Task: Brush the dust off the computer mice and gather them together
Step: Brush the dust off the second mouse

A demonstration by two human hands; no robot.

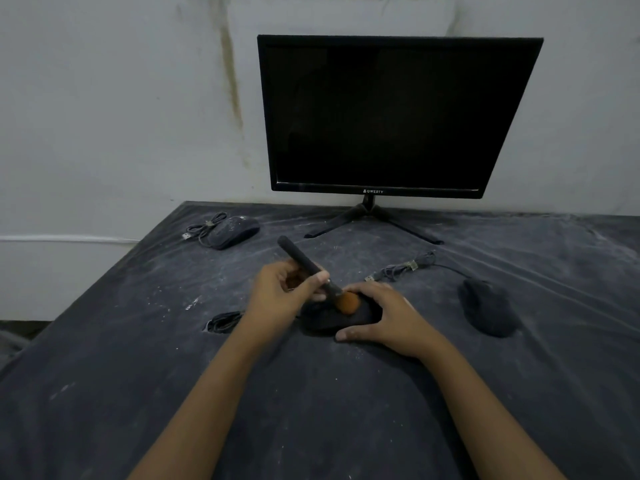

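Note:
Three black computer mice lie on a dusty dark table cover (138,358). My right hand (384,317) grips the middle mouse (329,320), thumb at its near side and fingers along its far side. My left hand (280,292) holds a brush (311,268) by its black handle, and the orange bristles (348,303) rest on top of that mouse. Its coiled cable (223,322) lies to the left. A dusty mouse (233,232) with bundled cable sits at the far left. Another mouse (490,311) lies to the right, its cable bundle (401,270) behind my right hand.
A black monitor (391,116) on a splayed stand (369,220) is at the back of the table against a stained white wall. The table's left edge runs diagonally down to the left. White dust streaks cover the cloth.

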